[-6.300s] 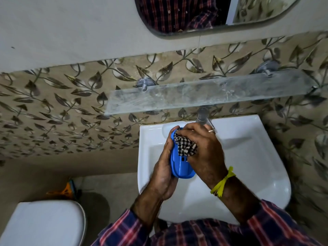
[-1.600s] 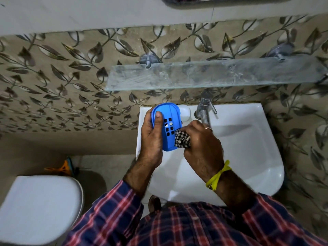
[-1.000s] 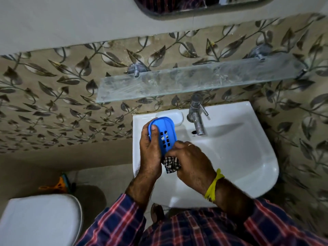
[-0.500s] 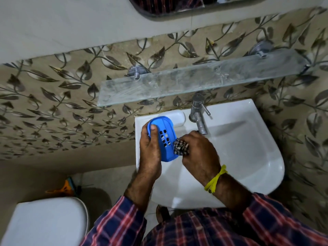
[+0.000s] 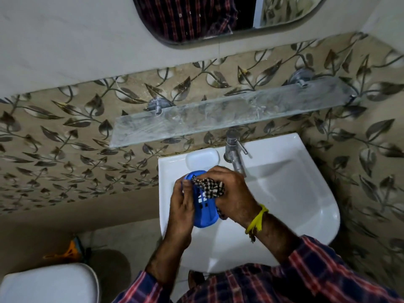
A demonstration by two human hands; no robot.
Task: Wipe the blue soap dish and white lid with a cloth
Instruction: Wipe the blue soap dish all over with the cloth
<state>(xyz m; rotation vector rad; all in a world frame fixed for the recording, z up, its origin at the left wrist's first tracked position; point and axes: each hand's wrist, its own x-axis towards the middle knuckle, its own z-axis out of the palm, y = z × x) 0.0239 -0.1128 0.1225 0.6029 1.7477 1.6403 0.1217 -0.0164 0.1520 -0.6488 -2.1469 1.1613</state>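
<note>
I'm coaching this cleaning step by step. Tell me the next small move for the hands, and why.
Probably draw the checkered cloth down the blue soap dish toward its near end. The right hand presses the cloth on the dish's far half, while the left hand holds the dish over the sink; the slotted near half lies bare. The white lid waits on the sink's back ledge.

White sink (image 5: pixel 306 206), metal tap (image 5: pixel 235 154), glass shelf (image 5: pixel 218 114) (dusty), mirror (image 5: pixel 196 18), toilet (image 5: pixel 48 283)
</note>
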